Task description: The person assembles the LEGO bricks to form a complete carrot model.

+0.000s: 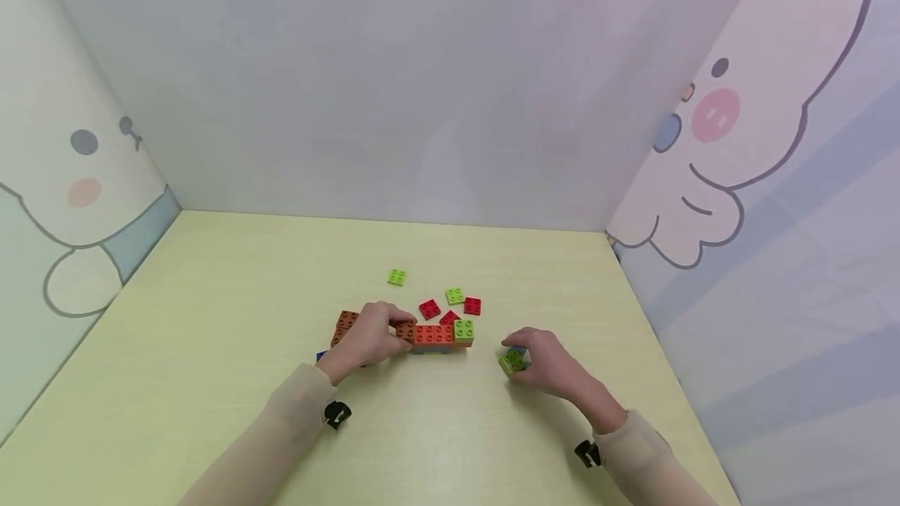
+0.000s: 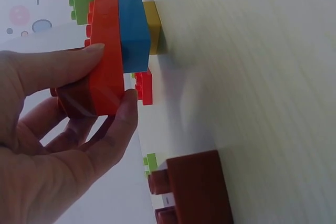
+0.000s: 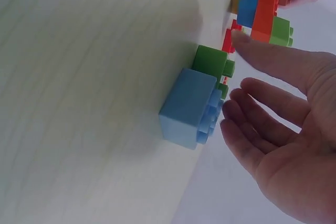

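Observation:
My left hand (image 1: 373, 336) grips one end of a stacked brick build, thumb on top and fingers beneath. That build has a long red brick (image 2: 106, 30) with a brown brick (image 2: 77, 97) at the held end and a light green brick (image 1: 463, 330) at the other. Under the red one sit a blue brick (image 2: 135, 32) and a yellow brick (image 2: 152, 27). To the right, my right hand (image 3: 283, 114) hovers with spread, slightly bent fingers beside a light blue brick (image 3: 186, 108) and a green brick (image 3: 210, 62) on the table; no grip shows.
Behind the build lie red bricks (image 1: 430, 309) and light green bricks (image 1: 397, 277). Brown bricks (image 1: 344, 325) and a partly hidden blue brick (image 1: 321, 354) are beside the left hand. Printed walls enclose the pale table (image 1: 450, 428) at the back and sides.

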### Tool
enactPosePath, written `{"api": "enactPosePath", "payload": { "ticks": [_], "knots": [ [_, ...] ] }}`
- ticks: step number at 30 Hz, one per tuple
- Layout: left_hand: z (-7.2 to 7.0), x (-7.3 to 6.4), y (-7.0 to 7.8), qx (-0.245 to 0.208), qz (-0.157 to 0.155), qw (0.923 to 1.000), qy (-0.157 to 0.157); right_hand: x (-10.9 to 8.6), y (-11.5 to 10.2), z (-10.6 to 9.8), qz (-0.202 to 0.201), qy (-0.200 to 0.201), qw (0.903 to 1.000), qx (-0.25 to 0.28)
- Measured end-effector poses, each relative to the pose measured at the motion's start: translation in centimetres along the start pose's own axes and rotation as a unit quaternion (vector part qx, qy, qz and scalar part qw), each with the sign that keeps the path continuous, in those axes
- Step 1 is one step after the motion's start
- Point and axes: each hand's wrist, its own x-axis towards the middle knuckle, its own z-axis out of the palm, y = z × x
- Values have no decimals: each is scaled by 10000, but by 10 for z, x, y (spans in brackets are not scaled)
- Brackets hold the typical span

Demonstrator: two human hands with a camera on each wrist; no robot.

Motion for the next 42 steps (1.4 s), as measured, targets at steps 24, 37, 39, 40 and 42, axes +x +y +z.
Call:
{"api": "enactPosePath", "payload": {
  "ticks": [24,37,39,40,42],
  "knots": [
    [-2,4,-1,-70,-31,10000,-39,12,-8,-15,-806,390,9959,104],
    [0,2,3,-163,27,9999,-35,42,-32,-27,-725,781,9905,873],
    [0,1,2,-160,36,9999,-39,47,-37,-27,-787,820,9892,922],
    [0,0,2,-176,26,9998,-49,49,-39,-27,-813,807,9890,934],
    [0,-1,0,-206,-2,9998,-87,54,-44,-24,-851,753,9889,958]
  ]
}}
